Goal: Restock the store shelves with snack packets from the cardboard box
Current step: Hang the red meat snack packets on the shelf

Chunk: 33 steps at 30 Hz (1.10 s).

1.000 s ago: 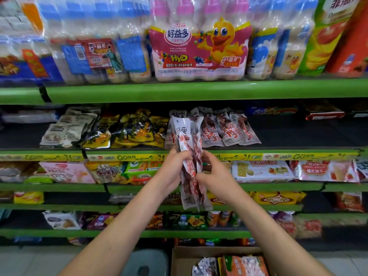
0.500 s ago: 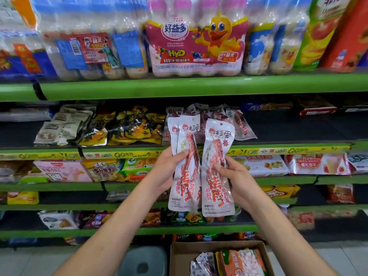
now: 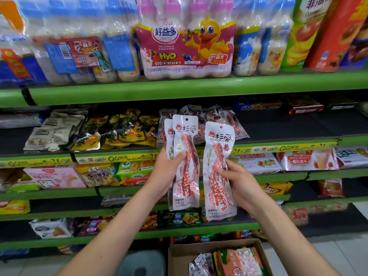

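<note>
A: What is seen, starting with the biggest thing?

B: Green store shelves [image 3: 179, 90] are seen across the whole view. On the top one, wrapped packs of drink bottles [image 3: 187, 46] are stood in a row. On the shelf below, a pile of red-and-white snack packets [image 3: 225, 118] is laid beside dark and yellow packets [image 3: 123, 130].

A: And lower down?

B: An open cardboard box [image 3: 217, 248] is set on the floor at the foot of the shelves, with more packets [image 3: 237, 261] lying inside it. A grey stool [image 3: 142, 263] is placed just left of the box.

A: What is held?

B: Two long packets are gripped upright in the left hand [image 3: 165, 174], one behind the other; the front left packet [image 3: 186, 162] is pinned by the thumb across its face. A single right packet [image 3: 219, 172] is grasped by the right hand [image 3: 242, 186], with fingers curled around its right edge. Both are held in the air before the second shelf, just beside each other; whether their edges touch cannot be told.
</note>
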Motion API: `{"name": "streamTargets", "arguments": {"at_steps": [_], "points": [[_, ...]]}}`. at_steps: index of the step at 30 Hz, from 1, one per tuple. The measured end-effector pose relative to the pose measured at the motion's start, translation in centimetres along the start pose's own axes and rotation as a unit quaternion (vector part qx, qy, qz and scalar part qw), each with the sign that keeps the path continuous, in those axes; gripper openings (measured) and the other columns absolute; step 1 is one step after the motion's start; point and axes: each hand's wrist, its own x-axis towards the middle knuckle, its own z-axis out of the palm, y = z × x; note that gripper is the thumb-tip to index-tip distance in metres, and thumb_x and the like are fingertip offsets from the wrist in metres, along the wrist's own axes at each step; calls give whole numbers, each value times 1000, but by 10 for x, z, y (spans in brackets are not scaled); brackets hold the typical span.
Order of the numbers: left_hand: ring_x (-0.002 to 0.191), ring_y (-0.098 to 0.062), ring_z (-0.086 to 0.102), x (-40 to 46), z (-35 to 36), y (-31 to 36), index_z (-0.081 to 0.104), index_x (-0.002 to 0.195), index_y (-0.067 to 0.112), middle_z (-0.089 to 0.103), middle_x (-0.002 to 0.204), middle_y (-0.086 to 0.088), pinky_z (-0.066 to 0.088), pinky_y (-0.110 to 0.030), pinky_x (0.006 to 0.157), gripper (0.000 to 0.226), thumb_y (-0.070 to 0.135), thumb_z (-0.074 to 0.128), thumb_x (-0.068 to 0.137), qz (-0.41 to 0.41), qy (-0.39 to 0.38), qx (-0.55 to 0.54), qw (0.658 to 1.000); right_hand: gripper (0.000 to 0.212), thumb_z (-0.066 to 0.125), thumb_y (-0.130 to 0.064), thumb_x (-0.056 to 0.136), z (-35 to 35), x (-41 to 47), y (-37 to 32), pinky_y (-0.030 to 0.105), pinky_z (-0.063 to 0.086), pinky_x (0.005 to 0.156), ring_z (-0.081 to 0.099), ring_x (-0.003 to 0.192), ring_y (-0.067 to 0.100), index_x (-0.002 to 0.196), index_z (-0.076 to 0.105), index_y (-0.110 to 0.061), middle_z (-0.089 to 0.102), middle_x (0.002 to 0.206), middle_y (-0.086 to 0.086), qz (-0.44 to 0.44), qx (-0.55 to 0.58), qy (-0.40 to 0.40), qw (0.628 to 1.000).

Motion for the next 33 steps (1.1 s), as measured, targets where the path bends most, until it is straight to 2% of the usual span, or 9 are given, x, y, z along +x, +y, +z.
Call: {"name": "streamTargets", "arguments": {"at_steps": [4, 7, 9, 11, 15, 22, 26, 29, 33], "points": [[116, -20, 68, -1, 1, 1, 56, 136, 26, 72, 124, 4, 52, -51, 102, 44, 25, 67, 94, -10, 7, -8, 1000, 55, 65, -4, 89, -1, -1, -3, 46, 45, 108, 61, 123, 27, 142, 52, -10, 68, 130, 7, -7, -21, -16, 1000], [113, -21, 70, 0, 0, 2, 58, 133, 26, 73, 121, 2, 54, -51, 100, 40, 22, 66, 94, -16, -1, -19, 1000, 67, 69, -9, 84, 0, 1, -3, 55, 30, 118, 49, 136, 32, 147, 46, -9, 58, 142, 11, -8, -23, -27, 999], [109, -22, 71, 0, 0, 4, 59, 130, 26, 74, 119, 1, 55, -51, 97, 36, 19, 65, 96, -22, -2, -27, 999, 75, 72, -14, 78, 3, 1, -4, 56, 28, 119, 46, 138, 33, 148, 44, -9, 55, 144, 13, -8, -23, -27, 999], [110, -22, 71, 1, 0, 4, 59, 131, 26, 74, 119, 1, 55, -51, 98, 36, 17, 65, 96, -22, 5, -26, 999, 69, 72, -15, 76, 5, 2, -5, 52, 36, 115, 54, 130, 31, 142, 52, -9, 64, 135, 11, -10, -23, -33, 999], [111, -21, 70, 1, 0, 5, 56, 136, 25, 73, 121, 2, 55, -50, 99, 40, 17, 64, 97, -22, 6, -23, 999, 36, 65, -7, 89, 6, 6, -5, 40, 49, 97, 68, 112, 25, 125, 65, -15, 74, 117, 6, -18, -32, -38, 999], [112, -22, 70, 2, -1, 4, 57, 135, 25, 73, 121, 1, 56, -49, 97, 40, 16, 64, 97, -30, 9, -29, 999, 26, 62, -6, 92, 6, 11, -7, 29, 59, 74, 73, 99, 22, 99, 79, -25, 75, 114, 9, -12, -11, -49, 999], [110, -23, 71, 4, -2, 2, 58, 133, 26, 74, 119, 0, 59, -45, 91, 38, 14, 64, 97, -30, 12, -42, 999, 25, 61, -5, 93, 7, 13, -7, 32, 59, 74, 74, 97, 23, 106, 76, -20, 74, 115, 11, -12, -3, -46, 999], [109, -22, 72, 6, -3, 1, 58, 133, 26, 74, 119, 0, 60, -43, 89, 39, 13, 64, 97, -33, 11, -47, 998, 26, 61, -5, 93, 8, 16, -7, 35, 56, 78, 74, 95, 24, 101, 79, -21, 75, 113, 11, -12, -5, -43, 999], [108, -22, 72, 9, -4, -1, 58, 133, 26, 74, 118, 1, 60, -42, 88, 39, 14, 64, 97, -37, 15, -45, 998, 25, 61, -3, 92, 8, 18, -7, 31, 59, 71, 74, 93, 23, 109, 73, -16, 75, 112, 12, -12, 2, -42, 999]]}}
